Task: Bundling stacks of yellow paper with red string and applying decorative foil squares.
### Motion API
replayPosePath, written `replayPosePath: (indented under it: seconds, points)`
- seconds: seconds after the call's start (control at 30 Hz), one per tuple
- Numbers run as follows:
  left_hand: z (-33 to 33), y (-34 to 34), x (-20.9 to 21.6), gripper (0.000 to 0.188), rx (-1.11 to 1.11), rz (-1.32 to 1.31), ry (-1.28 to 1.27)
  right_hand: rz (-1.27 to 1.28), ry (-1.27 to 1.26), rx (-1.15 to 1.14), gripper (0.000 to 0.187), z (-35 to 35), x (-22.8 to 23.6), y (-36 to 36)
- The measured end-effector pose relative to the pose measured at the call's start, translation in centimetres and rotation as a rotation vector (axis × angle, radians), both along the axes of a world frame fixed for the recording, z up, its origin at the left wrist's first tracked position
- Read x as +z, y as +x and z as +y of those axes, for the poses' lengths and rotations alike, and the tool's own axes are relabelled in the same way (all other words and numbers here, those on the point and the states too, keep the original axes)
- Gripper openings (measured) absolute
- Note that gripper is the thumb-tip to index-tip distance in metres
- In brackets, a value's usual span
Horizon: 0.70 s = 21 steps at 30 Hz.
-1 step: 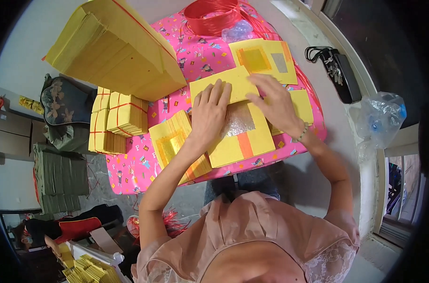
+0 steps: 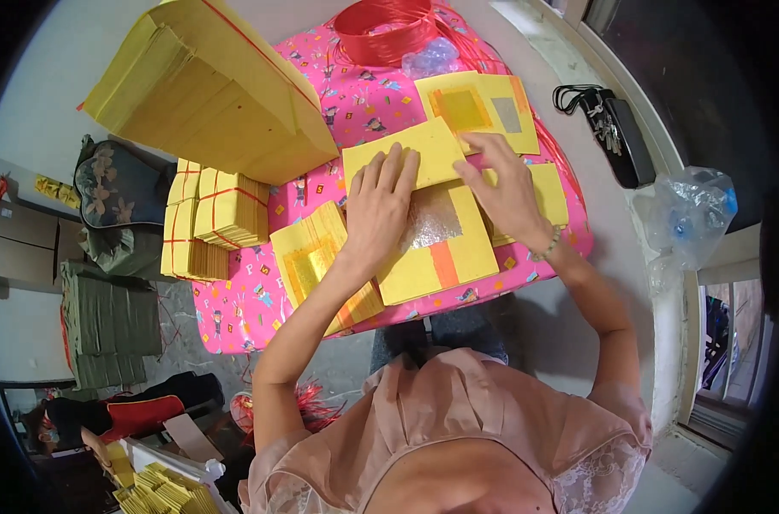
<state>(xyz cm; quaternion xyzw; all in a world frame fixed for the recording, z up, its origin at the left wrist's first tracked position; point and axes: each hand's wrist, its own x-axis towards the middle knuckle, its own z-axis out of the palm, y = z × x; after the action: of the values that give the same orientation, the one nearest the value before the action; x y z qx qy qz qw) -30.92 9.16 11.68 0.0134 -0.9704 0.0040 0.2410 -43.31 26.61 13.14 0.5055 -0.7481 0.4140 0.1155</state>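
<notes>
Centre of frame: left hand, open flat, is lying on a yellow sheet; right hand, half open, visibly gripping nothing, is bordering its right edge.

Yellow paper stacks on pink tablecloth

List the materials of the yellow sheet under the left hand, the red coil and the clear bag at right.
Yellow sheet: matte paper or card, by its dull, stiff face. Red coil: probably plastic strands, by their sheen. Clear bag: likely glossy plastic film, transparent and crumpled.
</notes>
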Motion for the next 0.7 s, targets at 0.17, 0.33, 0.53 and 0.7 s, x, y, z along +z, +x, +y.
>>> replayPosePath:
  seconds: [0.17, 0.33, 0.53, 0.7]
  points:
    - [1.7, 0.7, 1.0, 0.059, -0.014, 0.099, -0.069, -1.097, 0.056, -0.020, 0.040, 1.3, 1.5, -0.3]
    - [4.1, 1.8, 1.4, 0.065, -0.104, 0.089, -0.039, -1.239, -0.242, 0.317, 0.038, 3.4, 0.9, 1.2]
    - [5.3, 2.9, 3.2, 0.068, -0.289, 0.159, 0.122, -0.998, -0.273, 0.269, 0.039, 7.9, -0.4, 2.1]
    - [5.4, 2.2, 4.7, 0.063, -0.260, 0.308, 0.053, -0.896, -0.309, 0.245, 0.036, 10.7, -0.2, 2.7]
